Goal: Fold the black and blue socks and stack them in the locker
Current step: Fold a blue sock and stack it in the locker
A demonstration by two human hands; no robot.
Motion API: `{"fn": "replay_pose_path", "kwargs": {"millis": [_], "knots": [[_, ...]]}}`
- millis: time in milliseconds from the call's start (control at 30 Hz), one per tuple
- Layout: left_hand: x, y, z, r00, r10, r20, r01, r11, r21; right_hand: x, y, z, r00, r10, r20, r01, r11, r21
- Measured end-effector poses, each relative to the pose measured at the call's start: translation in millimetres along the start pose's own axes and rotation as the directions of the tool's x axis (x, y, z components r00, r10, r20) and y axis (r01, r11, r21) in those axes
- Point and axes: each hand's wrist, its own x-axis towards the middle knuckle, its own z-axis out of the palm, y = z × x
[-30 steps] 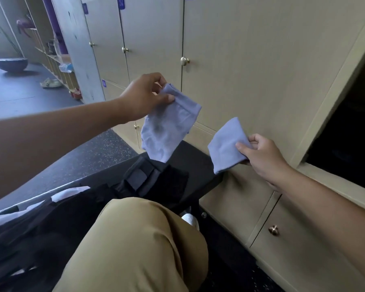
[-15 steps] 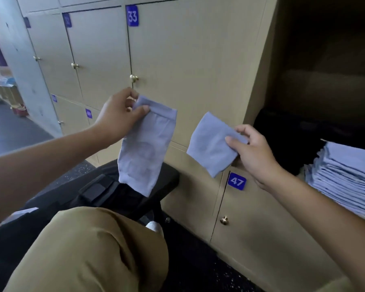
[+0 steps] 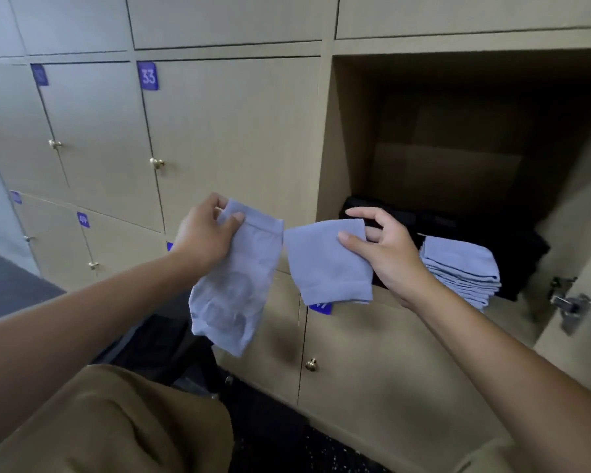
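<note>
The right hand (image 3: 388, 254) pinches a folded, pale blue cotton sock (image 3: 325, 264) just left of the open wooden locker (image 3: 352, 138), where a stack of folded blue socks (image 3: 458, 268) lies to the hand's right, in front of a black folded pile (image 3: 492, 230). The left hand (image 3: 205, 237), farther from the stack, pinches the cuff of one unfolded blue sock (image 3: 232, 288), hanging lengthwise down. Two loose socks, two stacks.
</note>
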Motion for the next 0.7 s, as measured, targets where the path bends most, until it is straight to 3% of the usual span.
{"fn": "replay_pose_path", "kwargs": {"millis": [133, 267, 433, 600, 700], "knots": [[-6.9, 9.4, 29.6, 0.998, 0.040, 0.050, -0.042, 0.998, 0.042, -5.5, -4.6, -17.1, 0.989, 0.017, 0.146, -0.004, 0.996, -0.088], [-13.6, 17.1, 55.2, 0.972, 0.051, 0.229, -0.058, 0.998, 0.023, -7.7, -4.3, -25.6, 0.971, 0.035, 0.237, 0.001, 0.989, -0.151], [-23.9, 27.9, 80.6, 0.859, 0.099, 0.503, 0.004, 0.980, -0.199, -3.8, 2.6, -30.9, 0.965, 0.051, 0.256, 0.012, 0.971, -0.238], [-27.6, 26.2, 99.6, 0.747, 0.148, 0.648, 0.044, 0.962, -0.270, 0.1, 17.5, -36.2, 0.971, 0.088, 0.224, -0.018, 0.954, -0.298], [-27.0, 23.9, 107.8, 0.745, 0.138, 0.653, 0.058, 0.961, -0.269, 2.7, 23.3, -39.1, 0.977, 0.095, 0.191, -0.027, 0.943, -0.333]]}}
